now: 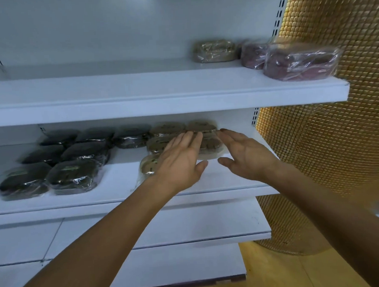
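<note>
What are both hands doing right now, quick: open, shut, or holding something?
Left hand: open, fingers straight over the tan wrapped pack, gripping nothing.
Right hand: open, fingers straight beside that pack, gripping nothing.

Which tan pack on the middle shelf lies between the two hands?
The right-hand tan pack in the second row, between the left hand and the right hand; the others lie behind it or to its left.

body | left hand (181,163), right hand (247,157): bare | forearms (114,232): slim, bare as far as seen | fingers (190,141): long
</note>
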Demonstrator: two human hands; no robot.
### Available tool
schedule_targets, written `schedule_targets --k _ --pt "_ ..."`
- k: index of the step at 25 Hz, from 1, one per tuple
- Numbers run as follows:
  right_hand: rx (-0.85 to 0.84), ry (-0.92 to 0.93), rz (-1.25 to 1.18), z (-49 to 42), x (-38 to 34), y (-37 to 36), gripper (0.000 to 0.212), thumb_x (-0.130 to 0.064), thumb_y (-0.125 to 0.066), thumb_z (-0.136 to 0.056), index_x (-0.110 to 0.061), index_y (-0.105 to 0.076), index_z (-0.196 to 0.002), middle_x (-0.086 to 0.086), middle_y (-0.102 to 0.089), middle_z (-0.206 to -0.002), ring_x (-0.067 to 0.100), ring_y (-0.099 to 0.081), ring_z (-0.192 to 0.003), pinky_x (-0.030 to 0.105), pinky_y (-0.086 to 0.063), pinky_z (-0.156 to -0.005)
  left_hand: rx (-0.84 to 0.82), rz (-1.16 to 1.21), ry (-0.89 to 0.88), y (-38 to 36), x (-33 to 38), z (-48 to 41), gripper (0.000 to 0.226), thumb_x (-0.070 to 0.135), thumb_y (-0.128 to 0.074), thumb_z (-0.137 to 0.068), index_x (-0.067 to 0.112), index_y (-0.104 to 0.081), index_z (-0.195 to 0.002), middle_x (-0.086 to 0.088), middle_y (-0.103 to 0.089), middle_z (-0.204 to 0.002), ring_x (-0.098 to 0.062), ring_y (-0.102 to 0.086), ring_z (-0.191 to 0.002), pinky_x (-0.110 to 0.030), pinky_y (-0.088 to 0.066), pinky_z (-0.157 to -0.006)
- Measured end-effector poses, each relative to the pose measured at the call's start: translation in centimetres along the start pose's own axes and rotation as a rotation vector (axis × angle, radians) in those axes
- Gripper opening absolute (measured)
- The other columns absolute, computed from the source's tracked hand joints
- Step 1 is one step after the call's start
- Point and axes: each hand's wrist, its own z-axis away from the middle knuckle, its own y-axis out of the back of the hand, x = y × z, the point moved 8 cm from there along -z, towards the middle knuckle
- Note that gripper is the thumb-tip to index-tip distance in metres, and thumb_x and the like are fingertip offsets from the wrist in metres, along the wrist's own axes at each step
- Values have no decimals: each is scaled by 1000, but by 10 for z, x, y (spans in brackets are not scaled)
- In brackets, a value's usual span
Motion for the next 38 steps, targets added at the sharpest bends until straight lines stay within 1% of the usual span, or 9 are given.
schedule_targets --k 3,5,7,10,16,21,25,33,38 --pt "69 38 32 15 -20 39 71 -38 -52 -98 -16 -18 -156 2 -25 -160 22 -28 -145 35 -28 -116 44 17 -20 30 7 11 67 44 -49 -98 18 -26 -155 -3 -32 -155 -23 -30 -142 -37 -32 -115" --pt "143 50 35 23 -30 66 65 -37 -54 -97 -17 -26 -153 3 -36 -154 23 -36 -139 38 -36 -110 129 13 -41 57 11 16 55 43 -52 -96 21 -41 -146 -1 -48 -137 -23 -44 -125 -39 -46 -96" --pt "201 41 29 29 -36 87 55 -38 -52 -97 -21 -37 -147 1 -49 -142 22 -44 -130 40 -42 -103 210 -9 -47 82 14 19 40 41 -52 -95 22 -53 -130 0 -53 -117 -22 -48 -109 -39 -48 -81" --pt "258 11 40 37 -42 111 42 -40 -48 -98 -27 -50 -138 -7 -60 -125 17 -51 -120 39 -46 -96 293 -2 -51 111 15 20 36 38 -51 -96 22 -58 -128 1 -55 -110 -21 -48 -105 -34 -44 -74" --pt "358 19 27 25 -46 151 35 -37 -49 -98 -28 -58 -131 -8 -63 -115 13 -55 -109 38 -50 -88 351 14 -68 134 18 -5 42 38 -50 -98 23 -56 -136 1 -56 -120 -20 -49 -112 -33 -43 -80" --pt "352 -2 78 -12 -19 157 43 -36 -52 -97 -22 -53 -138 3 -57 -130 21 -46 -125 43 -46 -100 333 13 -25 143 6 -48 46 42 -49 -99 23 -51 -141 0 -54 -131 -21 -46 -122 -34 -43 -92" --pt "263 -31 135 -54 2 156 54 -40 -52 -97 -17 -43 -145 6 -44 -146 25 -36 -134 42 -39 -106 248 -34 23 143 -10 -90 55 46 -48 -99 22 -42 -148 -4 -48 -141 -24 -43 -130 -37 -41 -99" --pt "86 -113 185 -145 28 153 60 -38 -49 -98 -5 -35 -146 20 -35 -151 36 -31 -139 38 -30 -110 101 -19 168 123 -36 -182 59 48 -54 -94 23 -42 -145 -9 -44 -138 -30 -43 -130 -42 -44 -100" --pt "-11 -125 279 -198 44 143 74 -45 -45 -90 -11 -24 -152 16 -33 -147 34 -32 -133 42 -29 -111 26 -1 237 108 -50 -230 67 45 -60 -89 28 -31 -147 -10 -39 -140 -31 -41 -132 -42 -42 -103"
